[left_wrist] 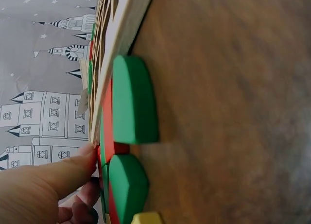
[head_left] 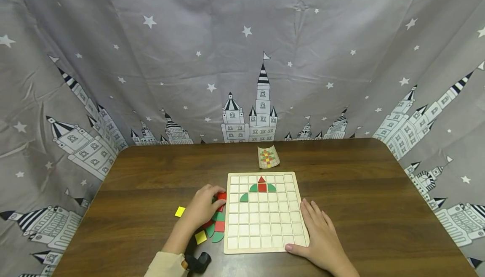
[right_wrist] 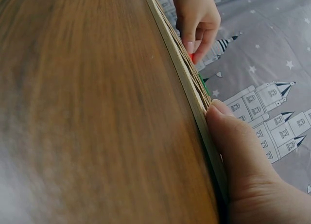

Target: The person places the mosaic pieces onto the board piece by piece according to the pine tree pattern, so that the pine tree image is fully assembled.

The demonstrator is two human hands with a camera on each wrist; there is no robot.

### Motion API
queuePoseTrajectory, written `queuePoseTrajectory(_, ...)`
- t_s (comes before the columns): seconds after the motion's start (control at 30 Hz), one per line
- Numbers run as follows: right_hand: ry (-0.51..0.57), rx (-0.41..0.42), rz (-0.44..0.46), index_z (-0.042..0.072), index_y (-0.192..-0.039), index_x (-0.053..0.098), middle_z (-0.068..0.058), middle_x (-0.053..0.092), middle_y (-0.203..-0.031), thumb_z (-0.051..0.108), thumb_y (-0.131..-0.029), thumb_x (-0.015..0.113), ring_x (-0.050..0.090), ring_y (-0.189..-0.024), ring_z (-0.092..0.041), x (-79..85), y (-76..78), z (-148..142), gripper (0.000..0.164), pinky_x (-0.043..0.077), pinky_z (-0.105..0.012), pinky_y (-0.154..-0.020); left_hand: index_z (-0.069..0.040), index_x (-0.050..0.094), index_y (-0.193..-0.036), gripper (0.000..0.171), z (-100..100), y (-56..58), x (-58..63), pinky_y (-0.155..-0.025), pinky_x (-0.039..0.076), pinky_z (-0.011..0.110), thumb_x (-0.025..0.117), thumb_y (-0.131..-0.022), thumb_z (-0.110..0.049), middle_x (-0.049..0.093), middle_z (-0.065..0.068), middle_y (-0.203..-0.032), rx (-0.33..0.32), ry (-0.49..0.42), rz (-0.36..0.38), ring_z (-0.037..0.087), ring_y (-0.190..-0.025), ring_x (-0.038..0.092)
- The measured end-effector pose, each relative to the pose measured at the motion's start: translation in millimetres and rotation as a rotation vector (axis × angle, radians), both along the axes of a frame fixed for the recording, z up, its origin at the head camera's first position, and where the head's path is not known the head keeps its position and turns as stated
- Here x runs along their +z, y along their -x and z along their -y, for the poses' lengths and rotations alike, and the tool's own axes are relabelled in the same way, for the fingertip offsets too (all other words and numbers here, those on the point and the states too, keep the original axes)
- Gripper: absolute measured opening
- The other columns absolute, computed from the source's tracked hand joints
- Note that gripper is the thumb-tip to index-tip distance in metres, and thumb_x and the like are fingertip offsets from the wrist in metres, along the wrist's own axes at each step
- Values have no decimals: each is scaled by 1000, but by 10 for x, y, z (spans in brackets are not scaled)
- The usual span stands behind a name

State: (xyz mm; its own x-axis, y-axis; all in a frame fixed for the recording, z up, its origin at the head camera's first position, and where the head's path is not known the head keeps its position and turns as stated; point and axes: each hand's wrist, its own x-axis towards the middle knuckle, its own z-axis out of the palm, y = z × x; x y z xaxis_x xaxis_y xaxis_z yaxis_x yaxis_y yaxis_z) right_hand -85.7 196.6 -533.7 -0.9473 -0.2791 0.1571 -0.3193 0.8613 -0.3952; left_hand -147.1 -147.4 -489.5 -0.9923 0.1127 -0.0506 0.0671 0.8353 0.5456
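A wooden grid board (head_left: 260,251) lies flat on the table. Near its top sit a red triangle (head_left: 261,179), a red square (head_left: 262,187) and several green quarter-circle pieces (head_left: 244,198). At the board's left edge my left hand (head_left: 202,205) pinches a red piece (right_wrist: 192,57) between thumb and fingers, over a pile of loose pieces. Green pieces (left_wrist: 133,100) show below that hand in the left wrist view. My right hand (head_left: 322,239) rests along the board's right edge, fingers straight, thumb (right_wrist: 233,131) at the near corner.
Beside the board's left edge lie loose red squares (head_left: 219,226), green pieces and yellow squares (head_left: 201,237). A small pattern card (head_left: 268,157) with a coloured grid design stands behind the board. Past the brown wooden table (head_left: 379,209) hangs a grey castle-print curtain (head_left: 227,24).
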Motion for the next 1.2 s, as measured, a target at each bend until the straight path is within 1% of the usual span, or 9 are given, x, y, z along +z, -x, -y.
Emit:
queuePoseTrajectory(0.17,-1,-2,3,6,-155,30,-11,28,-163,81,-68,67,26,-149,-37,1,-9,-3,121,19,-58,-114,-10,71,-115,30,20,-6,-5,-84,57,40,76,-87,-20,65,9,-109,1,-11,12,20,-91,58)
queuePoseTrajectory(0.3,-1,-1,2,6,-155,31,-12,29,-163,81,-68,67,26,-149,-38,-1,-14,-7,121,20,-58,-113,-9,71,-112,29,29,-5,11,-84,57,39,77,-87,-21,65,8,-107,18,-25,-15,20,-91,59)
queuePoseTrajectory(0.43,-2,0,-2,6,-155,31,-12,29,-163,81,-68,67,26,-149,-38,-7,-13,-12,121,20,-58,-113,-8,71,-111,30,10,-4,60,-84,57,39,78,-86,-22,66,8,-107,32,-46,-45,21,-92,60)
queuePoseTrajectory(0.53,-4,-1,0,6,-156,30,-11,28,-163,82,-68,66,25,-149,-37,-11,-9,-15,121,20,-58,-113,-8,72,-113,33,-41,-10,104,-88,56,42,79,-85,-24,67,8,-111,26,-58,-60,23,-98,62)
queuePoseTrajectory(0.67,-4,-2,6,7,-156,29,-11,27,-163,82,-68,65,24,-150,-37,-14,-4,-16,121,19,-58,-113,-8,71,-116,36,-135,-16,142,-92,55,43,78,-86,-27,68,7,-115,-9,-88,-85,25,-107,64)
queuePoseTrajectory(0.83,-4,-7,21,7,-156,28,-10,26,-164,84,-68,64,23,-150,-37,-23,1,-13,122,19,-58,-114,-8,71,-115,35,-283,-16,154,-84,55,38,77,-86,-27,68,3,-111,-98,-113,-113,20,-96,64)
queuePoseTrajectory(0.93,-2,-9,24,8,-156,28,-10,26,-164,83,-68,64,23,-150,-37,-22,-2,-13,122,19,-59,-113,-8,72,-112,32,-382,2,129,-83,55,38,78,-86,-25,68,3,-108,-156,-101,-130,19,-94,64)
queuePoseTrajectory(1.0,-1,-10,21,8,-156,28,-10,26,-164,83,-68,65,23,-150,-37,-20,-1,-12,122,19,-59,-113,-8,72,-110,30,-447,18,104,-86,55,39,77,-87,-26,68,3,-106,-187,-81,-144,19,-97,64)
queuePoseTrajectory(1.2,-2,-8,11,7,-156,29,-10,27,-164,83,-68,66,24,-150,-36,-18,-1,-9,122,19,-57,-113,-12,73,-106,27,-583,53,22,-87,52,38,76,-87,-31,68,-1,-101,-217,-25,-176,18,-99,57)
